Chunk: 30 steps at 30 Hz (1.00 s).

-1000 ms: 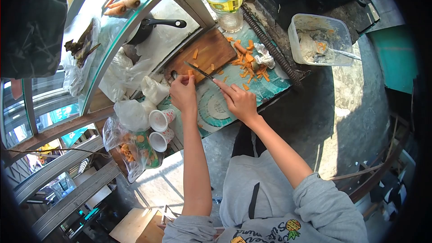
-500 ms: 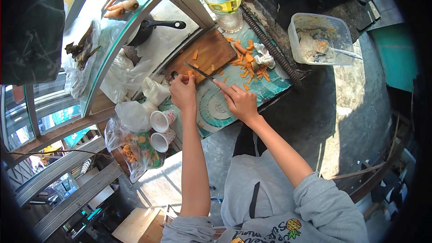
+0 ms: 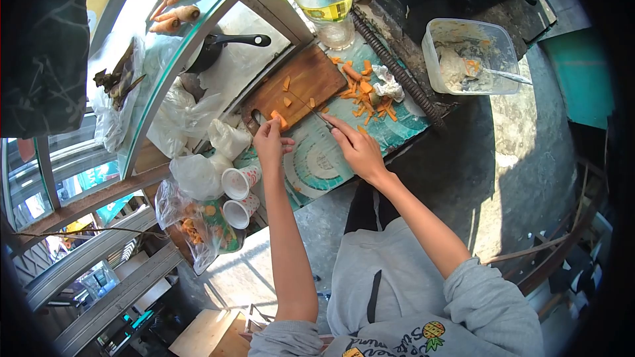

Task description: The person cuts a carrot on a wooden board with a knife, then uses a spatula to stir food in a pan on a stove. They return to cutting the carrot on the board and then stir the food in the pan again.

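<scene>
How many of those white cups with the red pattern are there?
2. One white cup is beside the white plastic bag; the other white cup is right next to it, nearer the clear plastic bag. More could be nested underneath, out of sight.

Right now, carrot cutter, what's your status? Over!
Left hand: grip on carrot chunk. Right hand: grip on knife. Loose carrot bits on cutting board, near knife.

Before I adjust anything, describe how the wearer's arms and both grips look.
The left sleeve and right sleeve are plain grey fabric, bunched in folds near the elbows. Below them the forearms are bare, with no watch or bracelet in view. The left grip and right grip are ungloved human hands; no ring can be made out.
</scene>
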{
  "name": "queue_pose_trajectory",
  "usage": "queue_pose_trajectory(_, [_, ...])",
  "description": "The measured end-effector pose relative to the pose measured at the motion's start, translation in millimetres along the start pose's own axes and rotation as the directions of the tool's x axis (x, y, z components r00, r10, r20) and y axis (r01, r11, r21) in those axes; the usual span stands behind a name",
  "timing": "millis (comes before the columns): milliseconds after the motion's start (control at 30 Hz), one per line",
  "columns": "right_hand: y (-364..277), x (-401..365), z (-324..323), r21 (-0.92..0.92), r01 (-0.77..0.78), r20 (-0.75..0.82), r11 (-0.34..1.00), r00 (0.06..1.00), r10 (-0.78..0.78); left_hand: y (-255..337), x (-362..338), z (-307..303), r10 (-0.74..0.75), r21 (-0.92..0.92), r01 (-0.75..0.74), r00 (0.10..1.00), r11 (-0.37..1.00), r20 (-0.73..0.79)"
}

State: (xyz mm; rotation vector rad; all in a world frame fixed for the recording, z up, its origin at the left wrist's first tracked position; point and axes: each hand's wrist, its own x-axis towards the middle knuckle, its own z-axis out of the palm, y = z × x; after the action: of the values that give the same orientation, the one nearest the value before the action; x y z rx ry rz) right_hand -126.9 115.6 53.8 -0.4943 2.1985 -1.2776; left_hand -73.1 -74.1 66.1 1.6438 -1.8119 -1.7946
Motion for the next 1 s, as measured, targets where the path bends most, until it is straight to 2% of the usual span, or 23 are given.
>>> queue_pose_trajectory(33, [3,-2,0,0.071,0.004,0.006,0.997,1.0,-0.004,1,-2,1,-0.002,0.0,0.002,1.0,1.0,-0.002])
queue_pose_trajectory(67, [4,-5,1,0.142,0.008,0.011,0.99,1.0,-0.01,1,-5,2,-0.056,-0.075,0.06,0.997,0.995,0.061])
queue_pose_trajectory(100, [0,-8,-1,0.141,0.008,0.013,0.99,1.0,-0.01,1,-6,4,-0.104,-0.147,0.122,0.987,0.982,0.126])
queue_pose_trajectory(167, [-10,-17,-6,0.17,-0.056,0.15,0.984,0.988,0.03,-3,-7,7,-0.114,-0.187,0.147,0.978,0.971,0.175])
queue_pose_trajectory(200, [-9,-21,-3,0.17,-0.057,0.152,0.984,0.988,0.031,-5,-7,8,-0.12,-0.225,0.171,0.967,0.959,0.225])
queue_pose_trajectory(267, [-8,-27,4,0.173,0.046,0.099,0.984,0.993,-0.064,-6,-7,8,-0.129,-0.259,0.182,0.97,0.949,0.207])
queue_pose_trajectory(333, [-10,-30,8,0.156,0.042,0.104,0.987,0.993,-0.059,-8,-7,5,-0.142,-0.293,0.193,0.972,0.937,0.187])
queue_pose_trajectory(400, [-10,-31,12,0.099,0.075,0.043,0.992,0.996,-0.08,-7,-8,1,-0.166,-0.209,0.203,0.969,0.957,0.181])
queue_pose_trajectory(433, [-10,-31,13,0.099,0.074,0.045,0.992,0.996,-0.079,-6,-10,1,-0.167,-0.209,0.204,0.969,0.956,0.181])
queue_pose_trajectory(500, [-9,-29,13,-0.026,0.078,0.076,0.997,0.994,-0.076,-3,-12,1,-0.221,-0.139,0.239,0.966,0.961,0.131])
queue_pose_trajectory(633, [-11,-24,13,-0.121,0.146,0.045,0.982,0.989,-0.141,-7,-7,-2,-0.191,-0.132,0.207,0.973,0.969,0.126])
queue_pose_trajectory(700, [-15,-20,11,-0.244,0.137,0.053,0.96,0.99,-0.128,-7,-8,1,-0.164,-0.112,0.172,0.983,0.979,0.078])
queue_pose_trajectory(800, [-11,-14,16,-0.239,0.18,0.013,0.954,0.983,-0.182,-5,-8,2,-0.168,-0.131,0.176,0.983,0.976,0.07])
queue_pose_trajectory(1000, [-11,-5,22,-0.301,0.163,-0.008,0.94,0.985,-0.174,-3,-6,1,-0.175,-0.128,0.187,0.98,0.974,0.099])
